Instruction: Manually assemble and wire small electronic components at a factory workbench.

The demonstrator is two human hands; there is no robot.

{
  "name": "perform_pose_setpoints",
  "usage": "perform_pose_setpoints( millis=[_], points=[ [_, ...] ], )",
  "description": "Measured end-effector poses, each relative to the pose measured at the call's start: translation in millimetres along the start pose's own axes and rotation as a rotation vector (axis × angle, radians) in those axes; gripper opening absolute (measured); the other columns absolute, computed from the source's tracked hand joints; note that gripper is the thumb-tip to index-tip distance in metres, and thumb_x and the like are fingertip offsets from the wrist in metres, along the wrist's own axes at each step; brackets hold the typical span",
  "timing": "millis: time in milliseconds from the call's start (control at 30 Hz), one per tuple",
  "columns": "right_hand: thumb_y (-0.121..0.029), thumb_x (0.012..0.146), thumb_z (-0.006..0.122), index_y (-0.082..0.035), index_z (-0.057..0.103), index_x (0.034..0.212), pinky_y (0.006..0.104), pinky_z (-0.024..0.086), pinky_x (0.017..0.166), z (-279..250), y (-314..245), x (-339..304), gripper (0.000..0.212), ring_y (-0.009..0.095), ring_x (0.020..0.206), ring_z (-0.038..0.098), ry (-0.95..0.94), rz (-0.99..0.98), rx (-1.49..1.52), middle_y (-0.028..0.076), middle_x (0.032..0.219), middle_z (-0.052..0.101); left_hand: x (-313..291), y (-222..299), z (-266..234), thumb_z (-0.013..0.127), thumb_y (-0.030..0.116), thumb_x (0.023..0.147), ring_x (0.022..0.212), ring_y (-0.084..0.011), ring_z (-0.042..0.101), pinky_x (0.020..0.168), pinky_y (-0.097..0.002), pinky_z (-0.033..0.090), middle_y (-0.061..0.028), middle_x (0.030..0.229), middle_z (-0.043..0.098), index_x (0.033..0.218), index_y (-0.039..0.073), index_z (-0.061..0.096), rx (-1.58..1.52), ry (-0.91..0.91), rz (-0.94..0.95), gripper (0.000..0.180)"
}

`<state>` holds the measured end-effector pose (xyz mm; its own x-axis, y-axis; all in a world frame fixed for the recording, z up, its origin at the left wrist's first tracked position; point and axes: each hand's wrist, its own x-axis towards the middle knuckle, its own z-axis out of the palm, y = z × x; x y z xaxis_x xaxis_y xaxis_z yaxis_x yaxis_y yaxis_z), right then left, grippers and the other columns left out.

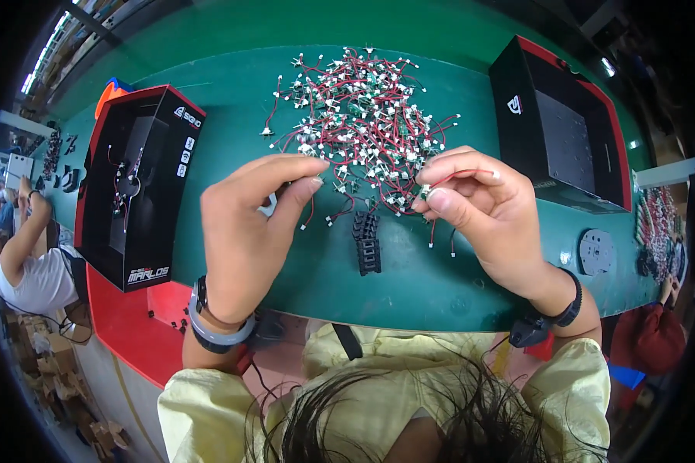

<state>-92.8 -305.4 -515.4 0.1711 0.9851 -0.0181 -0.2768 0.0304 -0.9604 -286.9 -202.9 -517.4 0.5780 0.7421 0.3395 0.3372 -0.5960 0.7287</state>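
Observation:
A heap of small wired connector boards (363, 116), with white plugs and red and black leads, covers the middle of the green table. At its right front edge, my right hand (498, 224) pinches one small wired board (425, 191) between thumb and fingers. A red lead from it arcs over the fingers to a white plug. My left hand (247, 220) is closed at the heap's left front, thumb and forefinger nearly together. What they hold, if anything, is hard to make out. Between my hands lies a row of black plastic blocks (367, 245).
An open black box (150, 193) with a few wired parts inside stands at left, another open black box (564, 131) at right. A grey round disc (596, 251) lies near the right edge. A red bin (143, 332) sits below at left. Other people work on both sides.

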Motion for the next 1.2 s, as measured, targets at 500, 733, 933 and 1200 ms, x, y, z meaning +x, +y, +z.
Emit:
perform_pose_setpoints(
  millis=[500, 733, 933, 1200],
  points=[
    [0.0, 0.084, 0.052, 0.005, 0.054, 0.1, 0.0177, 0.046, 0.064, 5.2, -7.9, -6.6, 0.017, 0.007, 0.077, 0.056, -0.064, -0.022, -0.187, 0.004, 0.088, 0.055, -24.4, 37.2, 47.9, 0.058, -0.008, 0.077, 0.089, -0.0142, 0.059, 0.071, -0.021, 0.049, -0.0109, 0.102, 0.057, 0.112, -0.007, 0.046, -0.938, -0.064, -0.352, 0.036],
    [-0.004, 0.086, 0.052, 0.003, 0.054, 0.101, 0.0171, 0.045, 0.06, 1.1, -13.0, -8.2, 0.017, 0.005, 0.071, 0.052, -0.044, -0.006, -0.219, 0.004, 0.089, 0.058, -22.0, 30.3, 47.5, 0.062, -0.01, 0.073, 0.084, -0.0134, 0.06, 0.071, -0.0221, 0.051, -0.0109, 0.098, 0.058, 0.107, -0.005, 0.049, -0.909, 0.004, -0.281, 0.037],
    [-0.003, 0.086, 0.052, 0.001, 0.054, 0.102, 0.0163, 0.043, 0.056, 10.3, -13.7, -14.1, 0.017, 0.005, 0.063, 0.055, 0.0, 0.053, -0.082, 0.006, 0.081, 0.061, -20.8, 33.6, 47.1, 0.061, -0.011, 0.073, 0.084, -0.0136, 0.06, 0.072, -0.022, 0.051, -0.011, 0.096, 0.059, 0.11, -0.006, 0.049, -0.988, -0.013, -0.346, 0.039],
    [0.002, 0.08, 0.058, 0.002, 0.062, 0.093, 0.0189, 0.045, 0.064, 5.2, -5.4, -8.0, 0.014, 0.009, 0.072, 0.054, 0.012, -0.17, -0.261, 0.007, 0.085, 0.056, -22.0, 33.5, 49.8, 0.062, -0.01, 0.073, 0.084, -0.0144, 0.061, 0.073, -0.0221, 0.051, -0.0124, 0.093, 0.06, 0.108, -0.006, 0.051, -0.982, -0.02, -0.358, 0.037]
  ],
)
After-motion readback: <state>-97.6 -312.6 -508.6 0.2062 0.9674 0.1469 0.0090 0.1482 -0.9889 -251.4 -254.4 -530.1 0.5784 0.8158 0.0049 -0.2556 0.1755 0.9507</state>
